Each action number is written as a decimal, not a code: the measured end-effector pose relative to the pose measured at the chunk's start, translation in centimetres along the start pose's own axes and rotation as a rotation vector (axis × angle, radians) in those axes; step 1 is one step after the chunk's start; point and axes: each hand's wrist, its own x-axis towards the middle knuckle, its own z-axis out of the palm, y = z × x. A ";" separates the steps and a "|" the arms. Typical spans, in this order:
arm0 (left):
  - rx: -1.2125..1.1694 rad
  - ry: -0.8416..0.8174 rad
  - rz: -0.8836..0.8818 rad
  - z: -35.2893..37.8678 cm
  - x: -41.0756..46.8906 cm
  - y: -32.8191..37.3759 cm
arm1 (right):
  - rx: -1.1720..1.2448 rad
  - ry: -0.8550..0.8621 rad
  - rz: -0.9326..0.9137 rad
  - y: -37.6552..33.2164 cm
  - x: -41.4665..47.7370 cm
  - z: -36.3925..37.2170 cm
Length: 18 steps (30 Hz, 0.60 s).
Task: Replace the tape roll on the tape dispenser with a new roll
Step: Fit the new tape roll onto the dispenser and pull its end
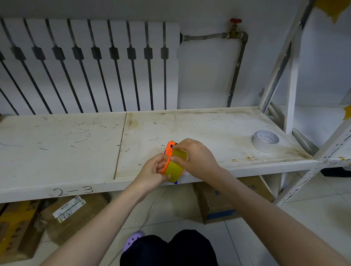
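An orange tape dispenser [168, 153] with a yellowish tape roll [176, 166] in it is held just above the front edge of the white shelf [67, 142]. My left hand [154, 172] grips the dispenser's orange side from the left. My right hand [195, 156] covers the roll from the right, fingers on its top edge. A bit of blue shows under the roll. An empty white tape core [265, 141] stands on the shelf at the far right, well apart from both hands.
The shelf is marked "2-3" on its front lip. A white radiator [82, 65] and a pipe with a red valve [235, 25] stand behind. White shelf uprights [293, 78] rise at the right. Cardboard boxes [217, 201] lie on the tiled floor below.
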 end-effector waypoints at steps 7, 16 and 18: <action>0.041 -0.034 -0.002 0.1 -0.3 0.0 | 0.186 0.076 0.130 0.0 0.3 -0.6; 0.075 -0.074 -0.010 -0.7 -0.5 1.0 | 0.053 0.040 0.162 -0.8 0.3 -0.2; 0.088 -0.019 -0.027 -0.5 -0.5 1.1 | -0.021 -0.001 0.176 -1.2 0.4 0.0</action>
